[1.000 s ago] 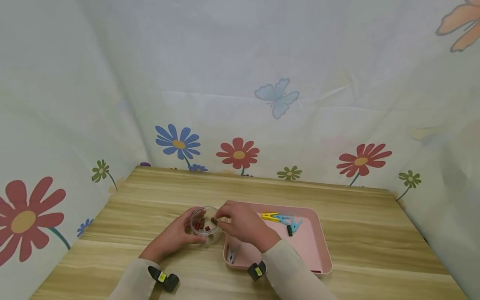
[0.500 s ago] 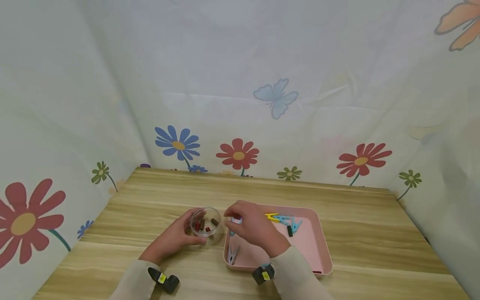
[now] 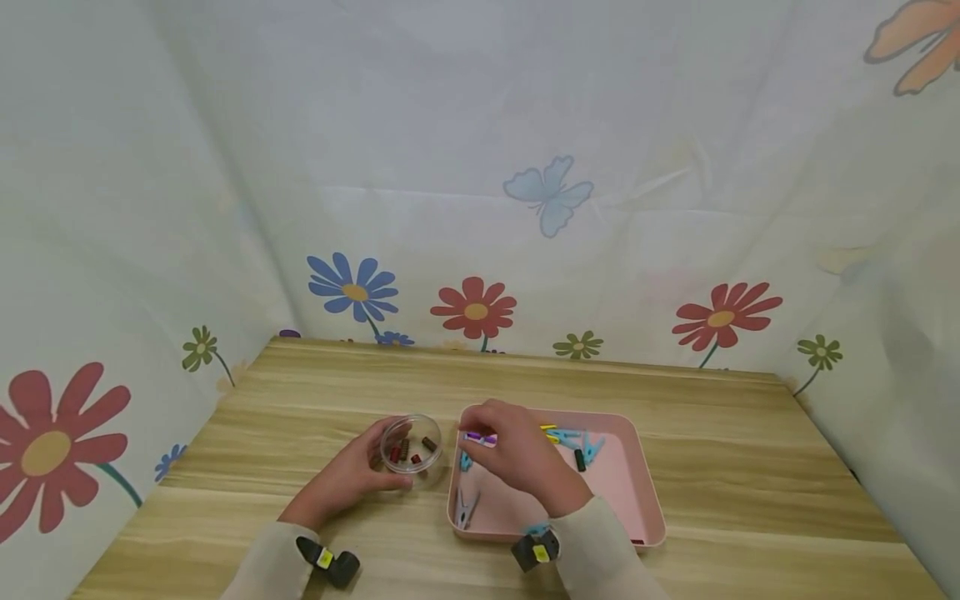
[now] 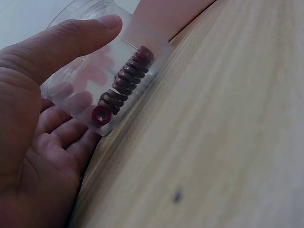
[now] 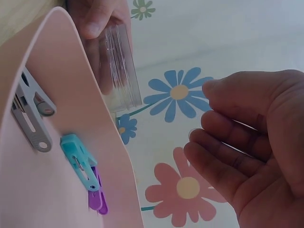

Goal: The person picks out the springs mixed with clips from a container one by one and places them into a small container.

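**Left hand** (image 3: 352,471): thumb and fingers curled round a clear round container (image 3: 410,446) and gripping its wall. The container rests on the table (image 3: 712,433), just left of the tray. The left wrist view shows the thumb lying across the clear side (image 4: 95,71) and a dark red coil spring (image 4: 124,83) on the floor inside. A few more small dark pieces show from above.

**Right hand** (image 3: 517,458): fingers loosely bent and holding nothing. The right wrist view shows an empty palm (image 5: 256,137). It hovers over the near-left part of the pink tray (image 3: 645,500), fingertips just above a purple clip (image 3: 476,437).

**Tray contents:**
- The purple clip (image 5: 97,202) lies partly under a teal clip (image 5: 78,159).
- A grey clip (image 3: 467,507) is near the front-left corner.
- Yellow clip (image 3: 547,430) and a small black piece (image 3: 579,460) lie further right.

**Handling, as I judge it:**
- The overlapping pair calls for a narrow pinch on one clip alone, lifted straight up so the other is not dragged.
- The left hand's grip seems enough to keep the container from sliding.

**Edges and room:**
- The tray's raised rim stands between the clips and the container, so anything crossing must clear it.
- Open tabletop lies beyond and to the right.
- A flowered cloth (image 3: 480,167) closes in the back and sides.
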### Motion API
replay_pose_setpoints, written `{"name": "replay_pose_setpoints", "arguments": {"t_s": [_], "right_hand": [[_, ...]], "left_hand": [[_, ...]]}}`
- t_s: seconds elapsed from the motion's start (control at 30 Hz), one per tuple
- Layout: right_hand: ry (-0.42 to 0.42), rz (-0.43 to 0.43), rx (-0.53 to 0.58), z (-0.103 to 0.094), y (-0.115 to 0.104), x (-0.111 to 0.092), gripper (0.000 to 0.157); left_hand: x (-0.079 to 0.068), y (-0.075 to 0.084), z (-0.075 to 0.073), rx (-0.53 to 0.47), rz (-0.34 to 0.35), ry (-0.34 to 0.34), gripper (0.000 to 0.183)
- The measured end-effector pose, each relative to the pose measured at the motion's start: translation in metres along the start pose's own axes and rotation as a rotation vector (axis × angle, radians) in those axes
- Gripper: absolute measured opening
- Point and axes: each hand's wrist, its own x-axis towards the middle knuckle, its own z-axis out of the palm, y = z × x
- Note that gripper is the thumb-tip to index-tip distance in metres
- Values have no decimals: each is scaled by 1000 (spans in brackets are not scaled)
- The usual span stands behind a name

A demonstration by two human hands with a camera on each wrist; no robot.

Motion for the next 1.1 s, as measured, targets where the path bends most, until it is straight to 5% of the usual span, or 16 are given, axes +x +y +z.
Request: {"name": "replay_pose_setpoints", "arguments": {"t_s": [0.37, 1.1], "right_hand": [[14, -24, 53, -1, 12, -5, 10], [119, 85, -14, -22, 27, -6, 18]], "left_hand": [[-1, 3, 3, -6, -12, -5, 85], [0, 4, 2, 34, -10, 12, 87]]}}
